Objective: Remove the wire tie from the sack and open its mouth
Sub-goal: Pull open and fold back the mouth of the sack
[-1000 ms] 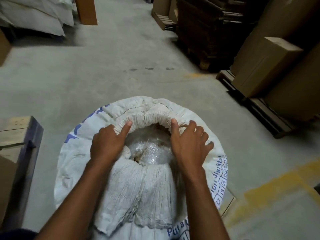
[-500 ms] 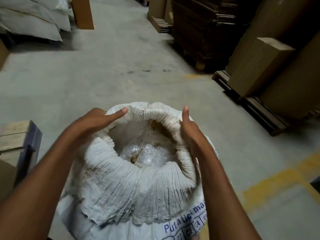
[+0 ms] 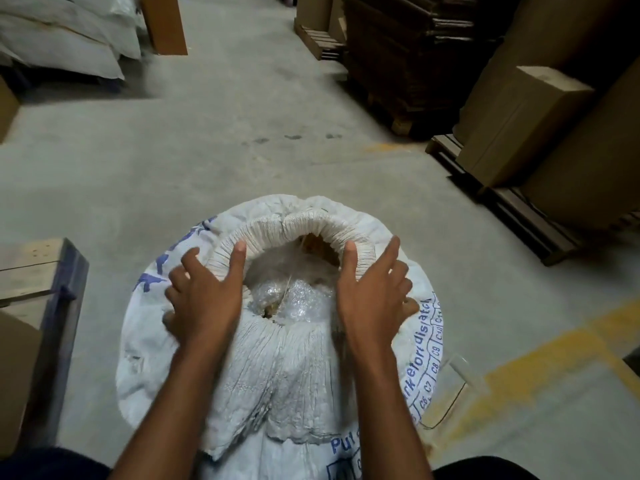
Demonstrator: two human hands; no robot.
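A white woven sack [image 3: 149, 341] with blue print stands on the floor in front of me. Its mouth is open, and the rim [image 3: 294, 225] is rolled outward into a thick ring. Crumpled clear plastic [image 3: 298, 299] shows inside. My left hand [image 3: 204, 292] holds the rim's left side, thumb inside the mouth and fingers spread outside. My right hand [image 3: 374, 292] holds the right side the same way. A thin dark wire [image 3: 455, 407] lies on the floor just right of the sack.
A wooden bench or pallet edge [image 3: 34, 268] sits close on the left. Cardboard boxes [image 3: 519, 126] on pallets line the right side. White sacks [image 3: 59, 46] are piled at the back left. A yellow floor line [image 3: 554, 358] runs at the right.
Half a second ago both hands held the rim lifted up. Now they have pushed it down and outward, and the rolled rim lies lower on the sack.
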